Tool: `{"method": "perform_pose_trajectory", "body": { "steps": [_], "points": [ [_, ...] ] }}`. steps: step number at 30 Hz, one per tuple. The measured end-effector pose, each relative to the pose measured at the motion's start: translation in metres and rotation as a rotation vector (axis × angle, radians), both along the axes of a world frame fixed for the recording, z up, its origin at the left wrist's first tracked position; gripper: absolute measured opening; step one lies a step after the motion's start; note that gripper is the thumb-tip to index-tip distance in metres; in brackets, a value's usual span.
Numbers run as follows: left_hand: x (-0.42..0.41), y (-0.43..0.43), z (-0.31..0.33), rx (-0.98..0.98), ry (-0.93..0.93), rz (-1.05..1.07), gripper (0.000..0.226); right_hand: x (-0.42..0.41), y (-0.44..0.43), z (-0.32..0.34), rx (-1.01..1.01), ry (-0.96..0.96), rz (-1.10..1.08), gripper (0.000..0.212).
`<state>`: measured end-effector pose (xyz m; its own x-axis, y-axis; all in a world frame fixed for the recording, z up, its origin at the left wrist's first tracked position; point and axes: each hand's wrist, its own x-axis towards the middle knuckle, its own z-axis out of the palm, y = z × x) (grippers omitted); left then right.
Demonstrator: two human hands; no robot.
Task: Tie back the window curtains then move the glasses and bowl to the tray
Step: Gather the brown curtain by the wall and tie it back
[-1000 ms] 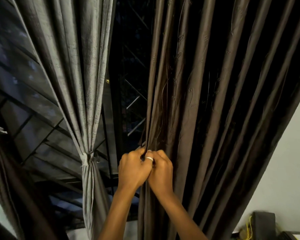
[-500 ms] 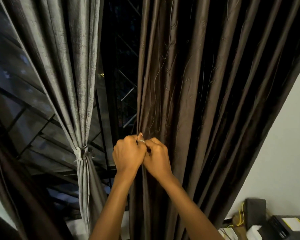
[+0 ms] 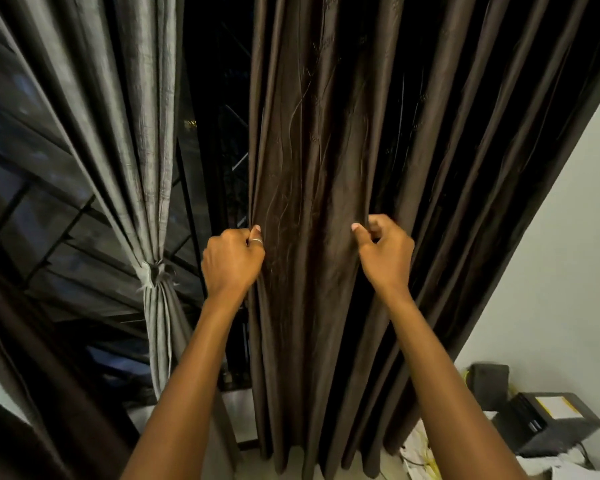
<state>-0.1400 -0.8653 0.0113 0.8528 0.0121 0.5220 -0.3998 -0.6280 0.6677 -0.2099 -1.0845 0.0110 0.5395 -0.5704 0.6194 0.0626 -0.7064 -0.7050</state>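
Observation:
A dark brown curtain [image 3: 326, 168] hangs loose over the right half of the window. My left hand [image 3: 231, 259] grips its left edge, thumb up, a ring on one finger. A fold further right is pinched by my right hand [image 3: 385, 252], with a flat stretch of cloth spread between the two hands. To the left, a grey curtain [image 3: 136, 116] is gathered and tied with a knot [image 3: 155, 270] at about hand height. No glasses, bowl or tray are in view.
Dark window panes with bars [image 3: 49, 202] show behind the grey curtain. Another brown curtain [image 3: 32, 358] hangs at the far left. At the lower right, by a white wall [image 3: 551, 254], stand a black printer [image 3: 548, 424], a dark box [image 3: 489, 379] and papers with yellow cables.
My hands were together on the brown curtain's left edge; now they are apart. The right hand has moved right to another fold, spreading the cloth. The camera tilted down a little.

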Motion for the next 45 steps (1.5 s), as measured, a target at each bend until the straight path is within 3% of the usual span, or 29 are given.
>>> {"method": "perform_pose_trajectory", "body": {
  "steps": [7, 14, 20, 33, 38, 41, 45],
  "points": [
    [0.010, 0.013, 0.001, -0.040, -0.003, 0.042, 0.057, -0.012, -0.026, -0.007, 0.043, -0.096, -0.118, 0.012],
    [-0.022, -0.043, -0.008, 0.033, 0.003, -0.090, 0.050, -0.004, 0.044, -0.020, -0.145, -0.107, 0.116, 0.003],
    [-0.024, -0.060, -0.012, 0.018, 0.000, -0.155, 0.048, 0.002, 0.060, -0.026, -0.023, -0.107, 0.260, 0.009],
    [-0.038, -0.071, -0.015, -0.107, 0.092, -0.290, 0.040, -0.006, 0.045, -0.030, -0.051, -0.118, 0.335, 0.012],
    [-0.056, -0.090, -0.005, -0.062, 0.033, -0.103, 0.076, -0.006, 0.041, -0.039, 0.019, -0.129, 0.327, 0.017],
    [-0.060, -0.101, 0.003, -0.016, 0.020, 0.067, 0.064, -0.007, 0.041, -0.042, 0.069, -0.153, 0.350, 0.026],
    [-0.061, -0.106, 0.008, 0.078, 0.047, 0.097, 0.046, -0.014, 0.040, -0.045, 0.126, -0.148, 0.442, 0.032]
  ]
}}
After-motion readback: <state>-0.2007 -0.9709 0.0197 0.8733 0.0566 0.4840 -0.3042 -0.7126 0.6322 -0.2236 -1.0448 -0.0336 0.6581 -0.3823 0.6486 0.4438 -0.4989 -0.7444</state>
